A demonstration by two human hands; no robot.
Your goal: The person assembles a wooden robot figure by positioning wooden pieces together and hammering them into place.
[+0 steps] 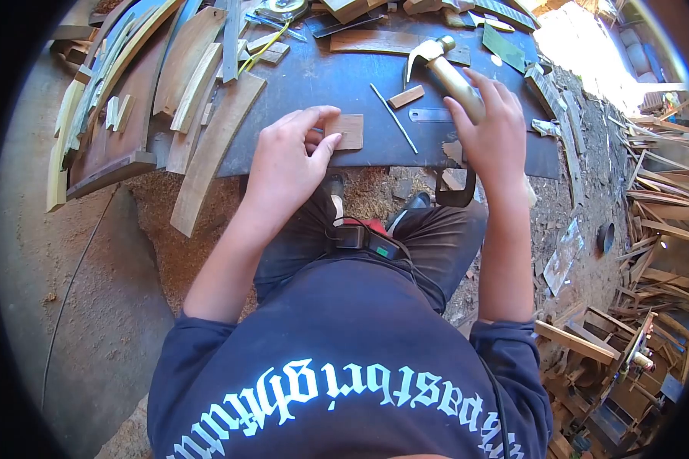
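Observation:
My left hand (295,153) has its thumb and forefinger closed on the left edge of a small, flat wooden block (351,131), near the front edge of the dark worktop. A claw hammer (452,76) lies at the right, its metal head pointing away from me. Around its pale handle is my right hand (496,122), with thumb and fingers apart on either side; whether they touch the wood is hard to see. Between the hands are a thin pale rod (393,118), a small wood offcut (406,96) and a metal ruler (430,115), partly hidden on its right.
Curved and straight wooden strips (218,145) crowd the left of the dark worktop (291,92), some overhanging its front edge. A tape measure (282,8) lies at the back. A black clamp (456,197) hangs at the front edge. Scrap wood (666,222) is piled at right.

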